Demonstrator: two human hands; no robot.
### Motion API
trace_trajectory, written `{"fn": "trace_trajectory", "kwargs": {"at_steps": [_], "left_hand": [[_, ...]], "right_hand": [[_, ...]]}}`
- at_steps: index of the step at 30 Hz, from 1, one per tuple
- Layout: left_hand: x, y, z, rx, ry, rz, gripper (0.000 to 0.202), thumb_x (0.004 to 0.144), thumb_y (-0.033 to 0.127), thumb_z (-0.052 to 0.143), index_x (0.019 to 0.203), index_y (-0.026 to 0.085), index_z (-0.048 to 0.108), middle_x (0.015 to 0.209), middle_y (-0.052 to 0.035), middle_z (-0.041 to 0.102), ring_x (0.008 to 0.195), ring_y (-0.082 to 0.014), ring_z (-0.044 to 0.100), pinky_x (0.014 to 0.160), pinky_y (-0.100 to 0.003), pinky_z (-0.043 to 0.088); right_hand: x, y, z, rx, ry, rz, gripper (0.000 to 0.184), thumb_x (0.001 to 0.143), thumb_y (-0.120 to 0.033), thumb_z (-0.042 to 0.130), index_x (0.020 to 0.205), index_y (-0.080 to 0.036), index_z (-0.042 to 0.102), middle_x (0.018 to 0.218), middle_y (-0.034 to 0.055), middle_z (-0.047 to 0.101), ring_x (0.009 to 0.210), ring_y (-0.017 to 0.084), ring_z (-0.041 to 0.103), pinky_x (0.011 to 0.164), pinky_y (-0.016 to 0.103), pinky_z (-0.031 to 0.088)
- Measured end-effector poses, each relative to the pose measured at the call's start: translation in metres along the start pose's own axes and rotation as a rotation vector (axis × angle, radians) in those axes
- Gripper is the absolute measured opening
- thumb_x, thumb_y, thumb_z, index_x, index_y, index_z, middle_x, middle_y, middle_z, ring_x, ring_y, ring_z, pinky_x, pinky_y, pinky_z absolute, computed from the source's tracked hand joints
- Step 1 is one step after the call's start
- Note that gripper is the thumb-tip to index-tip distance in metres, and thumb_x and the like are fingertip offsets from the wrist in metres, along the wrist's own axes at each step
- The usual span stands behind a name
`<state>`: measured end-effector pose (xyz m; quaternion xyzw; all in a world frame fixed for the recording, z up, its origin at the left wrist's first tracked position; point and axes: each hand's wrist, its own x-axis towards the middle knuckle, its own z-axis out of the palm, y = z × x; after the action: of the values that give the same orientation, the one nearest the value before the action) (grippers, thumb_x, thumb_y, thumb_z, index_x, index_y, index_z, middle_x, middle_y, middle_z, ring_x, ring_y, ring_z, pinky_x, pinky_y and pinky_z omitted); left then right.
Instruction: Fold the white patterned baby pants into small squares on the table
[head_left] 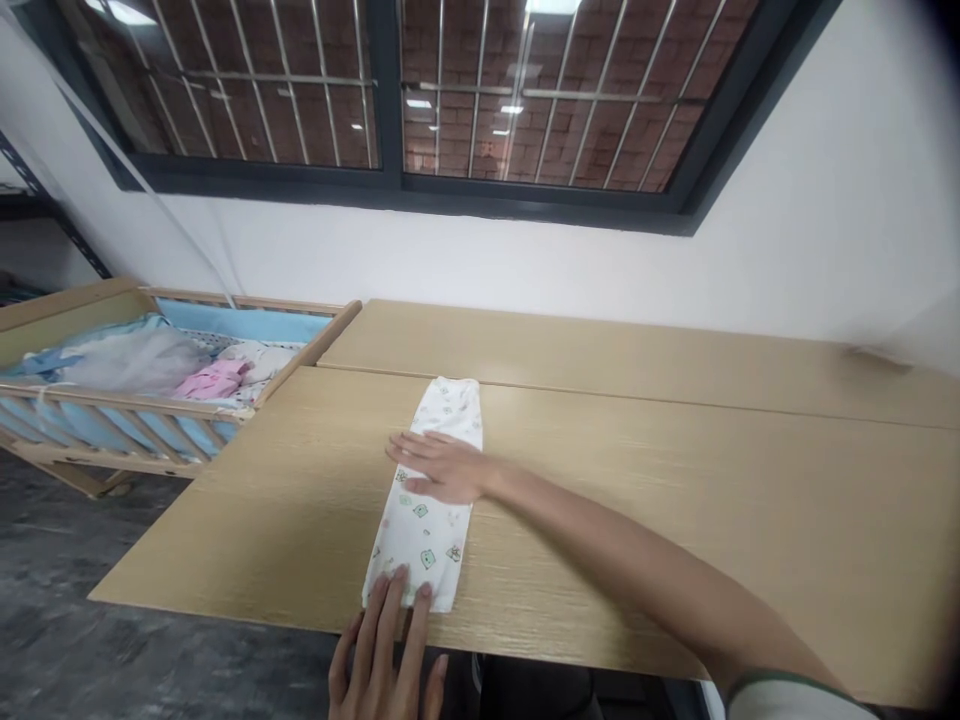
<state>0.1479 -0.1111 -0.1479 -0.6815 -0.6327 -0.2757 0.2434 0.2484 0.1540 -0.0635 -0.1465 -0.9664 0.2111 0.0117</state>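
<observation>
A white cloth garment [424,530] with small green and brown animal prints lies folded into a long narrow strip on the wooden table [637,500]. Across its middle my right hand [442,467] rests flat, fingers stretched toward the left. At the strip's near end, by the table's front edge, my left hand [386,650] touches the fabric with spread fingertips. Neither hand grips the cloth. The part under my right palm is hidden, and which kind of garment it is cannot be told while folded.
A wooden crib [172,410] with blue lining stands against the table's left side. Inside it are a pink cloth [214,379] and sheer white netting [142,360]. Behind the table are a white wall [525,270] and a dark-framed window [390,100] with metal bars.
</observation>
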Motion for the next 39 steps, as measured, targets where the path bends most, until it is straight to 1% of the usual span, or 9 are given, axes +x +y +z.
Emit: {"fn": "trace_trajectory", "kwargs": {"at_steps": [8,15,19,22,25,28,30,33,39], "left_hand": [[0.000,-0.008,0.000,0.046,0.019,0.087,0.052,0.089,0.030,0.059,0.140,0.020,0.057,0.134,-0.0133,0.066,0.121,-0.0290,0.063,0.100,-0.043,0.039],[0.010,-0.006,-0.011,-0.022,-0.014,0.093,0.049,0.092,0.036,0.061,0.138,0.022,0.060,0.139,-0.0130,0.063,0.123,-0.0279,0.061,0.101,-0.042,0.036],[0.023,0.006,-0.022,-0.100,-0.012,0.063,0.043,0.096,0.040,0.057,0.136,0.023,0.062,0.138,-0.0110,0.064,0.121,-0.0259,0.062,0.097,-0.040,0.037],[0.035,0.005,-0.031,-0.180,0.009,0.097,0.034,0.100,0.033,0.051,0.130,0.024,0.066,0.129,-0.0072,0.070,0.113,-0.0211,0.065,0.092,-0.036,0.038],[0.045,-0.009,-0.037,-0.267,0.008,0.137,0.029,0.102,0.027,0.049,0.124,0.025,0.067,0.121,-0.0040,0.073,0.109,-0.0175,0.066,0.091,-0.033,0.037],[0.047,-0.024,-0.037,-0.331,0.007,0.165,0.028,0.102,0.022,0.049,0.123,0.025,0.067,0.117,-0.0035,0.075,0.107,-0.0160,0.067,0.093,-0.030,0.037],[0.044,-0.030,-0.036,-0.347,-0.012,0.195,0.029,0.101,0.018,0.050,0.124,0.025,0.067,0.115,-0.0026,0.075,0.106,-0.0150,0.067,0.094,-0.029,0.038],[0.036,-0.034,-0.033,-0.399,-0.006,0.197,0.034,0.099,0.011,0.049,0.124,0.027,0.068,0.112,-0.0008,0.075,0.104,-0.0135,0.068,0.092,-0.028,0.040],[0.040,-0.031,-0.046,-0.599,-0.021,0.338,0.031,0.096,0.004,0.050,0.113,0.022,0.069,0.095,0.0011,0.077,0.075,-0.0092,0.068,0.077,-0.022,0.049]], "right_hand": [[0.028,0.105,-0.027,-0.093,0.184,0.264,0.062,0.105,-0.053,0.035,0.160,-0.024,0.032,0.168,0.0048,0.023,0.156,0.024,0.017,0.128,0.044,0.008],[0.038,0.117,-0.037,-0.117,0.297,0.318,0.055,0.103,-0.040,0.041,0.155,-0.022,0.042,0.164,0.0062,0.033,0.154,0.024,0.025,0.127,0.044,0.014],[0.037,0.082,-0.040,-0.289,0.433,0.329,0.056,0.099,-0.023,0.046,0.153,-0.011,0.041,0.165,0.0167,0.028,0.155,0.029,0.020,0.127,0.048,0.010],[0.015,0.032,-0.032,-0.309,0.487,0.286,0.049,0.096,-0.018,0.049,0.145,-0.012,0.050,0.159,0.0207,0.038,0.149,0.034,0.031,0.121,0.054,0.022],[-0.029,-0.033,-0.015,-0.169,0.470,0.279,0.029,0.102,-0.025,0.042,0.115,-0.015,0.067,0.119,0.0176,0.066,0.111,0.030,0.061,0.101,0.049,0.046],[-0.084,-0.091,0.004,0.025,0.350,0.191,0.032,0.106,-0.035,0.041,0.107,-0.020,0.069,0.096,0.0092,0.071,0.092,0.024,0.066,0.090,0.041,0.052],[-0.116,-0.117,0.018,0.062,0.287,0.182,0.033,0.103,-0.044,0.051,0.118,-0.021,0.068,0.111,0.0102,0.073,0.106,0.026,0.067,0.098,0.042,0.051],[-0.148,-0.135,0.041,0.026,0.273,0.172,0.056,0.093,-0.055,0.065,0.138,-0.022,0.060,0.144,0.0118,0.059,0.135,0.031,0.053,0.116,0.047,0.041],[-0.177,-0.151,0.065,0.020,0.331,0.141,0.046,0.101,-0.015,0.044,0.143,-0.031,0.055,0.143,0.0037,0.061,0.134,0.023,0.056,0.118,0.044,0.042]]}}
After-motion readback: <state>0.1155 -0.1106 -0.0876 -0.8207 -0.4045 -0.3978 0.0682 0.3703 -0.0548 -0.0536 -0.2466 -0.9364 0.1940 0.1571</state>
